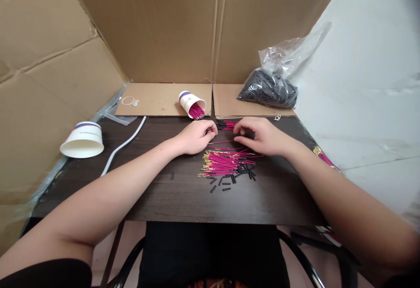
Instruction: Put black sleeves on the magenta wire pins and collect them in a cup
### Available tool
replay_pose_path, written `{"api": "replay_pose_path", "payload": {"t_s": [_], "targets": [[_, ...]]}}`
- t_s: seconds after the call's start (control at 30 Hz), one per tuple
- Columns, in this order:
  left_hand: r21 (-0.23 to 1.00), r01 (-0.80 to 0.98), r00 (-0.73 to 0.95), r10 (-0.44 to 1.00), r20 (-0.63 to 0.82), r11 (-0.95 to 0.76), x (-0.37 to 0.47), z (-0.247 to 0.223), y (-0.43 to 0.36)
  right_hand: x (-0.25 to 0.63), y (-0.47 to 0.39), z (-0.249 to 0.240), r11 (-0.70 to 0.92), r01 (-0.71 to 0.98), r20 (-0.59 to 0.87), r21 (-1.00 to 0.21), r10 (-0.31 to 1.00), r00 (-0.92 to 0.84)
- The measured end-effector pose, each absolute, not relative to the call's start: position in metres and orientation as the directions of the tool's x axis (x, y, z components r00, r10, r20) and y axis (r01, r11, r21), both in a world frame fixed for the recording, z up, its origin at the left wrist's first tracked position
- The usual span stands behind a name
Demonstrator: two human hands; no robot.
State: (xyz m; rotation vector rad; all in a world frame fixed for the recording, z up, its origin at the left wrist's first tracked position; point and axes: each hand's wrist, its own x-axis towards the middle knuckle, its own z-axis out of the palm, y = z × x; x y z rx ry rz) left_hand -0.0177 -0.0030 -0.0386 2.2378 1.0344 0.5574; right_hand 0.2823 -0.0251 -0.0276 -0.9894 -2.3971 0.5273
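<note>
My left hand (198, 136) is closed, thumb against curled fingers; whatever it may pinch is hidden. Just below its fingertips, a single magenta wire (221, 142) runs across to the thumb of my right hand (260, 135). That hand is half curled, with thumb and fingertips a little apart and nothing visible between them. Behind it lies a bundle of magenta wires with black sleeves (226, 124). In front of both hands spreads a pile of magenta wires with gold pin ends (221, 163). Short black tubes (226, 189) lie scattered at its near side.
A tipped paper cup (187, 99) holds more magenta wires. Another paper cup (83, 145) stands left, near a white cable (123, 145). At the back right sits a clear bag of black tubes (271, 89). More gold-ended wires (323, 156) lie at the table's right edge. Cardboard walls the back.
</note>
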Motion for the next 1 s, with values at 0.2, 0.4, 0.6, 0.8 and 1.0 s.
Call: {"api": "replay_pose_path", "payload": {"t_s": [0.2,0.4,0.6,0.8,1.0], "targets": [[0.687,0.515,0.589,0.794,0.152,-0.513,-0.018,-0.042,-0.002,0.255,-0.030,-0.044,0.706,0.500,0.267,-0.502,0.676,-0.686],[0.686,0.513,0.590,0.793,0.154,-0.515,-0.017,-0.041,-0.002,0.247,-0.036,-0.043,0.700,0.615,0.182,-0.364,0.701,-0.690],[0.683,0.532,0.586,0.800,0.131,-0.501,-0.017,-0.041,-0.002,0.268,-0.031,-0.027,0.619,0.665,0.126,-0.419,0.765,-0.632],[0.693,0.535,0.582,0.806,0.113,-0.483,-0.018,-0.041,-0.002,0.312,-0.022,0.008,0.495,0.649,0.128,-0.578,0.840,-0.527],[0.694,0.544,0.578,0.810,0.098,-0.472,-0.018,-0.040,-0.003,0.353,-0.008,0.012,0.433,0.743,-0.110,-0.509,0.824,-0.556]]}}
